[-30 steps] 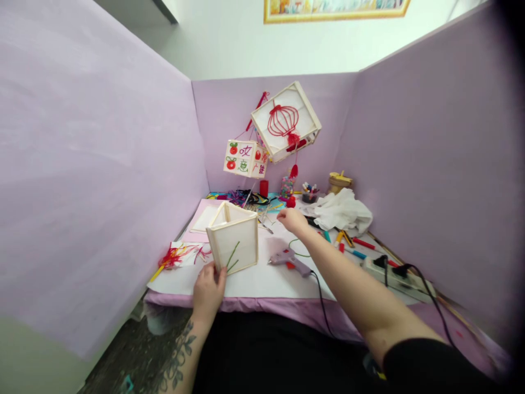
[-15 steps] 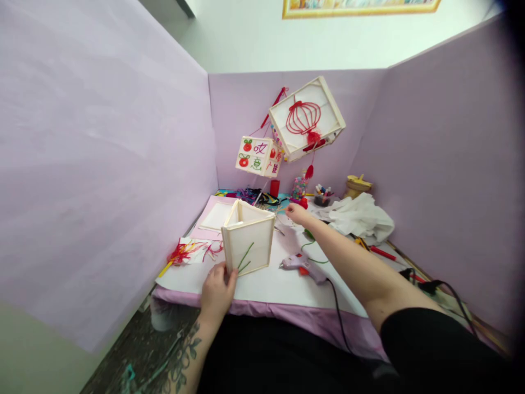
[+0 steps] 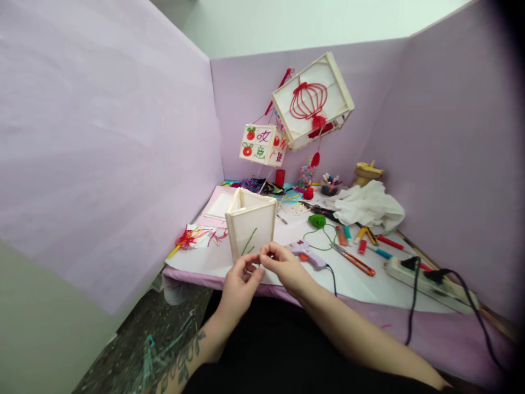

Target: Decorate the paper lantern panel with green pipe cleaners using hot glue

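Observation:
My left hand (image 3: 241,282) and my right hand (image 3: 283,265) meet low in front of a three-sided lantern frame (image 3: 262,219). Fingertips of both are pinched together; whatever lies between them is too small to make out. The lantern stands upright at the table's front, its wooden sticks edging white panels. Two green yarn strands (image 3: 249,241) form a slanting V on its near panel, the lower part hidden by my fingers. Just right of my right hand lies a lilac glue gun (image 3: 308,255). Beyond it is a green yarn ball (image 3: 317,220) with a loose strand trailing.
Decorated lanterns (image 3: 311,104) hang at the back. On the right are an orange utility knife (image 3: 356,260), markers, white cloth (image 3: 365,205) and a power strip (image 3: 430,282) with cables. Red yarn (image 3: 187,239) lies left. Purple partitions (image 3: 123,137) enclose the table.
My right hand has come back from the far middle of the table to my left hand. My left hand has left the lantern's lower corner. The view has tilted down.

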`<state>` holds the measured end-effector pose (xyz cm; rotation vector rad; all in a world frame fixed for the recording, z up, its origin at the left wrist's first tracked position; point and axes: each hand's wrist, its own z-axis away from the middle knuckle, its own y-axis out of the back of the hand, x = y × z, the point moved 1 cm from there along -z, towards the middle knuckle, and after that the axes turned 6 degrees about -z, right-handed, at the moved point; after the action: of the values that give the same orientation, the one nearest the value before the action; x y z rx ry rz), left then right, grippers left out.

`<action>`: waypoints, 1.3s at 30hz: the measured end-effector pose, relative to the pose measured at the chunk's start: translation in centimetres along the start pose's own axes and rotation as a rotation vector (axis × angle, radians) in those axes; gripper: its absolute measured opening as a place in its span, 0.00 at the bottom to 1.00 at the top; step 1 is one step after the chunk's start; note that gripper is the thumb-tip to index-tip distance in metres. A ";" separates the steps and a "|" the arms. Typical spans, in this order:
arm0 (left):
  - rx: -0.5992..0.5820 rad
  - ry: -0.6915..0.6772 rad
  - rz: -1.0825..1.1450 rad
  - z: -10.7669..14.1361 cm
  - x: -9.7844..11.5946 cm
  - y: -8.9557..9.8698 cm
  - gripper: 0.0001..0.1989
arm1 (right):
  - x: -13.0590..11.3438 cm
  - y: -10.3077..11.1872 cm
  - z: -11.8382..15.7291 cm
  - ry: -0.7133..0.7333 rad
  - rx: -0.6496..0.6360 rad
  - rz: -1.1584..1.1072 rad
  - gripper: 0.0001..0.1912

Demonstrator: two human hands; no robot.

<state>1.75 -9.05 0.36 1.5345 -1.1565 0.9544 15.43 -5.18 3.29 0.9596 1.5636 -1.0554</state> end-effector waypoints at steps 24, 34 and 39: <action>0.467 -0.231 -0.332 -4.4 -5.5 1.4 0.25 | 3.0 -2.3 -4.3 0.499 0.200 0.593 0.05; 0.519 -0.090 -0.241 -5.6 -5.0 0.4 0.19 | 4.1 -2.9 -4.6 0.574 0.222 0.726 0.06; 0.495 -0.063 -0.256 -6.1 -4.9 0.4 0.20 | 2.0 -2.4 -2.3 0.597 0.370 0.417 0.07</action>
<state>-0.09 -2.06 -2.70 2.0623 -0.7676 1.0702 12.13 -3.58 2.03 1.8966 1.5413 -0.8057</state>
